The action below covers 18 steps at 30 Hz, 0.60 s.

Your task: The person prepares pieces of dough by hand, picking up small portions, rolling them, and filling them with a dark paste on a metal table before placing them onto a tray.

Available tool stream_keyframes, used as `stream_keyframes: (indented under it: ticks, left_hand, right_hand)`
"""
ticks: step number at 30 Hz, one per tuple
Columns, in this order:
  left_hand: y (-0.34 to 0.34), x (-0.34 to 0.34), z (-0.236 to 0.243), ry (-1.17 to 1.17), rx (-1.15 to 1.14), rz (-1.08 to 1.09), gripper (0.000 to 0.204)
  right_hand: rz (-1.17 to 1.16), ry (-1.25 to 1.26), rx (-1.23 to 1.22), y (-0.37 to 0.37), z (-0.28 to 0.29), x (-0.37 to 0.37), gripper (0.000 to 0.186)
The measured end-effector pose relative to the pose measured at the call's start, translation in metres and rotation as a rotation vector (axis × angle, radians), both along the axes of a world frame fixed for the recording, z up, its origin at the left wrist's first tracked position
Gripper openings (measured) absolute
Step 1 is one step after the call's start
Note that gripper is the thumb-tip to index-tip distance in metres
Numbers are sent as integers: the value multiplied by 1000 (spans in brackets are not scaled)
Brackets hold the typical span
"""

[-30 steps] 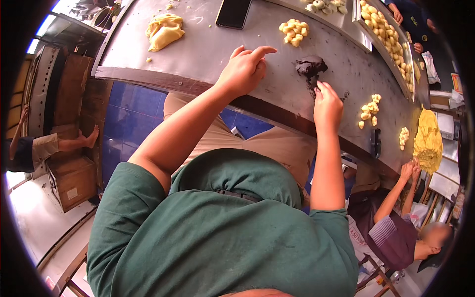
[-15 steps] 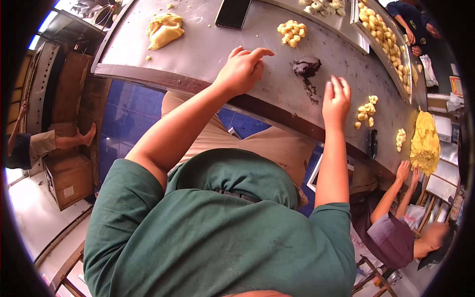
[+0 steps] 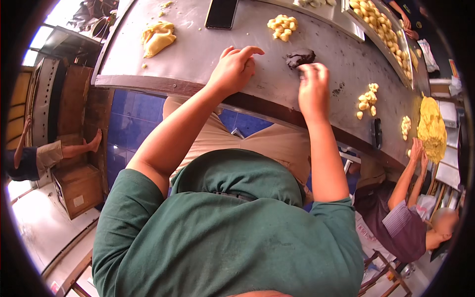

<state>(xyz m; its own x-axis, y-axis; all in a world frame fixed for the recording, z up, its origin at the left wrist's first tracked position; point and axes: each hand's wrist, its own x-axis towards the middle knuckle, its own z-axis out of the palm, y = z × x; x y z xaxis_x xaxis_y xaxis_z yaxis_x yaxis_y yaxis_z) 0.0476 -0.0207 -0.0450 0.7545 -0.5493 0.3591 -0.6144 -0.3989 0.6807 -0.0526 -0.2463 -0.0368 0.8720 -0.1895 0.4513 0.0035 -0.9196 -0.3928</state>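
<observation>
My left hand (image 3: 234,68) rests on the steel table (image 3: 193,59) by its front edge, holding nothing, index finger stretched out and the others bent. My right hand (image 3: 312,84) is over the near side of a dark, sticky dough lump (image 3: 300,55), fingers bent down; their tips are blurred, so any grip is unclear. Dark smears lie to its right. Beyond them sits a cluster of small yellow dough pieces (image 3: 282,25), with more pieces (image 3: 367,100) to the right. A large pale-yellow dough lump (image 3: 157,38) lies at the left.
A black phone (image 3: 221,12), a tray of dough balls (image 3: 376,27) and a yellow mass (image 3: 431,128) are on the table. A co-worker (image 3: 396,218) at right has hands by that mass. Another person stands top right; a person's bare leg (image 3: 79,148) shows at left.
My right hand lifted from the dark dough, moved right, then came back over it. The view has shifted slightly. The co-worker's hands moved up along the yellow mass.
</observation>
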Motion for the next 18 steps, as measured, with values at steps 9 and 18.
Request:
stream_keyframes:
  ticks: [9, 18]
  left_hand:
    - [1, -5, 2, 67, 39, -18, 31]
    - [-1, -2, -3, 82, 17, -24, 30]
  right_hand:
    - [-15, 65, -15, -17, -13, -28, 29]
    - [103, 160, 40, -52, -10, -52, 31]
